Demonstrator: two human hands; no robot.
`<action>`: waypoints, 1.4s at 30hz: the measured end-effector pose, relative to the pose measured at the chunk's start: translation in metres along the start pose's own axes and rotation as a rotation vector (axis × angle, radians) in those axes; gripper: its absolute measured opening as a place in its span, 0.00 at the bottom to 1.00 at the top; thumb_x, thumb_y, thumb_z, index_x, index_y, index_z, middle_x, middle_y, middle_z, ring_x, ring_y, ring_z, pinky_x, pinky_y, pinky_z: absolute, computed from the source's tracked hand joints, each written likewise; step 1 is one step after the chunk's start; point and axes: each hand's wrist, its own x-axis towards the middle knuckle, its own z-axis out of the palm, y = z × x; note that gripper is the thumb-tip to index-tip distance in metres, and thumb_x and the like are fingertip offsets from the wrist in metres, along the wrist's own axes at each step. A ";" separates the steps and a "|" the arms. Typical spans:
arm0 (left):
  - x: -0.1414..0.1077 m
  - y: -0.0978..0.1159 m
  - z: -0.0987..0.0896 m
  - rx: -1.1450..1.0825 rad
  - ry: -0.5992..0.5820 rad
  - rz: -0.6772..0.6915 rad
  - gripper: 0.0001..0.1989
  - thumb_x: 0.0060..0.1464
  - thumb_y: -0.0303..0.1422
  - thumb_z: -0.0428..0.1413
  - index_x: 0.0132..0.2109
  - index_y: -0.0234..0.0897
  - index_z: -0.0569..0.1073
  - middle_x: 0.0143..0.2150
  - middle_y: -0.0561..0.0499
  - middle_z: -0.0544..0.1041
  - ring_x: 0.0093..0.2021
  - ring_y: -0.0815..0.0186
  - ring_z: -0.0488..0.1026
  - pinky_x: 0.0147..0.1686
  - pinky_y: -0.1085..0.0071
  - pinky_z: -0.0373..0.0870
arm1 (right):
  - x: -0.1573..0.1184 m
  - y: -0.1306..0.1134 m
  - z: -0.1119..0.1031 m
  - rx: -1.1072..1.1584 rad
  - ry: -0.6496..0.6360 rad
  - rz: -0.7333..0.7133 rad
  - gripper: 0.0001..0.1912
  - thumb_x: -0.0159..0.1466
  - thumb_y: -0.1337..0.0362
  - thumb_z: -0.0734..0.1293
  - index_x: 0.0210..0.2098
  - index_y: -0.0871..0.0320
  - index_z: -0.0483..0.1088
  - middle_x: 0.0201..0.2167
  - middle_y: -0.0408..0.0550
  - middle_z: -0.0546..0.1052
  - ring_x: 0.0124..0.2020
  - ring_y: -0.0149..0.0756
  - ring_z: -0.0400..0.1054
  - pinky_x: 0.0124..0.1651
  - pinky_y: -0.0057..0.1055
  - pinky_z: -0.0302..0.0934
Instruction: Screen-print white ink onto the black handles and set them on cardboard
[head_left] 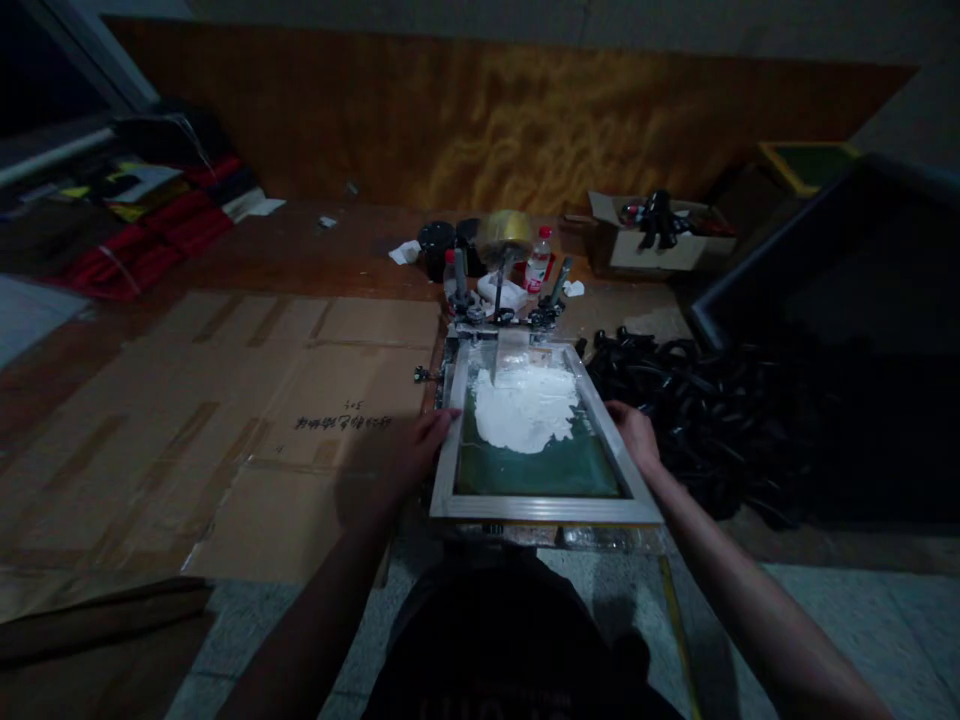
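Note:
A silkscreen frame (547,508) with a silver metal rim is clamped at its far end to a printing stand (501,318). Its green mesh (532,475) carries a wide patch of thick white ink (521,412) over the far and middle parts. At the left rail, my left hand (429,445) grips the frame's edge, with its fingertips against the metal. My right hand (636,435) holds the opposite rail, fingers curled in at the side. Part of each hand's fingers is hidden or dark. A pale squeegee-like blade (512,350) stands over the far end of the mesh.
Flattened cardboard (300,400) covers the table on the left. Many glossy black pieces (697,420) lie heaped on the right. Behind the stand are a red-capped bottle (538,262), a yellowish tape roll (504,230) and a box (649,250). Red bundles (150,245) lie far left.

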 end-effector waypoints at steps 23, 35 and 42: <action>0.008 -0.088 0.050 0.060 -0.015 -0.064 0.27 0.60 0.38 0.51 0.64 0.35 0.66 0.63 0.41 0.71 0.63 0.57 0.69 0.63 0.58 0.63 | 0.052 -0.095 0.031 -0.181 -0.500 -0.087 0.11 0.64 0.68 0.61 0.43 0.63 0.72 0.42 0.59 0.77 0.46 0.45 0.69 0.45 0.33 0.62; 0.008 -0.093 0.053 0.042 -0.019 -0.045 0.26 0.61 0.38 0.50 0.65 0.36 0.66 0.65 0.42 0.69 0.65 0.57 0.66 0.65 0.56 0.60 | 0.018 -0.072 0.019 0.175 -0.624 -0.688 0.12 0.57 0.73 0.64 0.40 0.60 0.72 0.39 0.51 0.76 0.43 0.42 0.66 0.50 0.34 0.60; 0.007 -0.085 0.051 0.036 -0.021 -0.033 0.26 0.60 0.37 0.51 0.64 0.34 0.67 0.62 0.42 0.72 0.60 0.56 0.71 0.61 0.57 0.65 | 0.013 -0.083 0.039 0.130 -0.439 -0.587 0.12 0.62 0.72 0.61 0.42 0.62 0.73 0.40 0.56 0.76 0.44 0.44 0.64 0.47 0.36 0.60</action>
